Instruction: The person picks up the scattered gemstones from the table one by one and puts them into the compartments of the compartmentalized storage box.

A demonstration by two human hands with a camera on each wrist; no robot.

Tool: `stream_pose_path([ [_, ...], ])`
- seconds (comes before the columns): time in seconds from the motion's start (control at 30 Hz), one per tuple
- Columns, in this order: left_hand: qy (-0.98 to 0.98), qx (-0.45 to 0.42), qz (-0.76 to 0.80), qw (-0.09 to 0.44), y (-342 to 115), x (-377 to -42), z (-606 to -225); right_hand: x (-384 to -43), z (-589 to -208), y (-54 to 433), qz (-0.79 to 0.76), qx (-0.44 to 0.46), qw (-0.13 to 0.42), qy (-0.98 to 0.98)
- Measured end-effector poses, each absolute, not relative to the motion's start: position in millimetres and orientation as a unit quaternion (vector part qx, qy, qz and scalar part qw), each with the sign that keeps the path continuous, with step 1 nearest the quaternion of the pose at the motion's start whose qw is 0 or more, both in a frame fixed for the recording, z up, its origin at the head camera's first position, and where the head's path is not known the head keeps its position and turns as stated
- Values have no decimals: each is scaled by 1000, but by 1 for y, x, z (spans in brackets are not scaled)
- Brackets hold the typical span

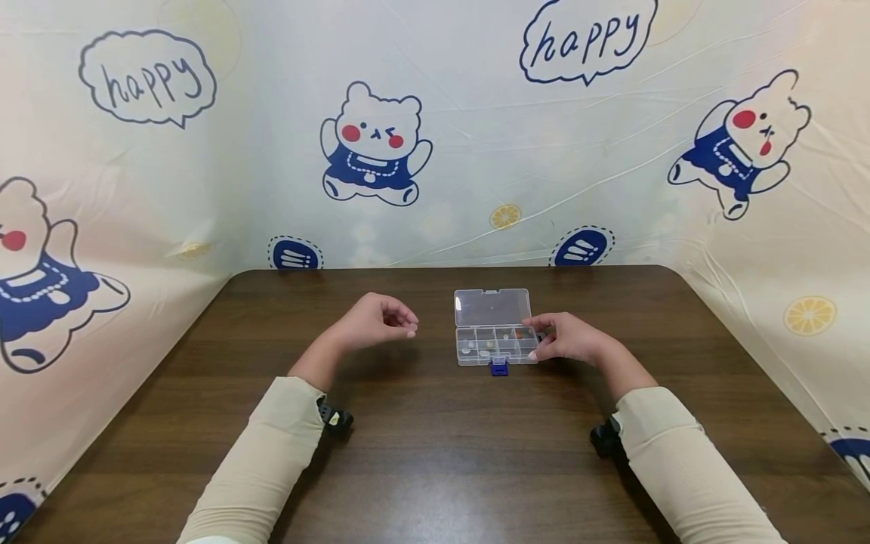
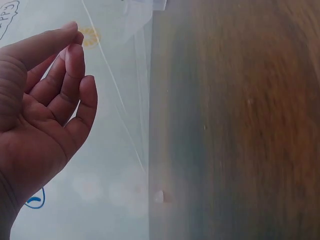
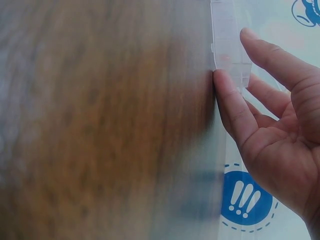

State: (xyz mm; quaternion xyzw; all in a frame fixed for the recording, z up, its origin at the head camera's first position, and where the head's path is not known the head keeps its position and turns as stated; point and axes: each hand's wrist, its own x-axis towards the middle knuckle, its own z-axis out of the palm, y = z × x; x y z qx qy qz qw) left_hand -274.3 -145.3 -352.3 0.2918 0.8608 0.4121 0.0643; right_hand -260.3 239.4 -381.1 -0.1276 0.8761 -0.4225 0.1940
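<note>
A clear plastic compartment box (image 1: 492, 310) stands on the table with its lid raised at the back and a blue latch (image 1: 499, 368) at the front. Several small pieces lie in its compartments. My right hand (image 1: 567, 338) holds the box's right end, thumb at the front corner and a finger near the hinge. In the right wrist view, fingertips (image 3: 223, 77) sit at the box wall. Left of the box, my left hand (image 1: 374, 321) hovers over the table, thumb and fingertips brought together; I cannot tell whether something tiny is between them.
A brown wooden table (image 1: 435, 446) has a printed cloth backdrop (image 1: 462, 151) along its back and sides. In the left wrist view a small whitish piece (image 2: 159, 196) shows at the table's surface. Black wrist cameras (image 1: 334, 418) sit on both forearms.
</note>
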Motion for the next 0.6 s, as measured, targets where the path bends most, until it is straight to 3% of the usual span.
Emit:
stream_pose_path([
  [0.6,850,317,414,78,-120,-274,-351,-261,-381,238,-419,-120,196,879],
])
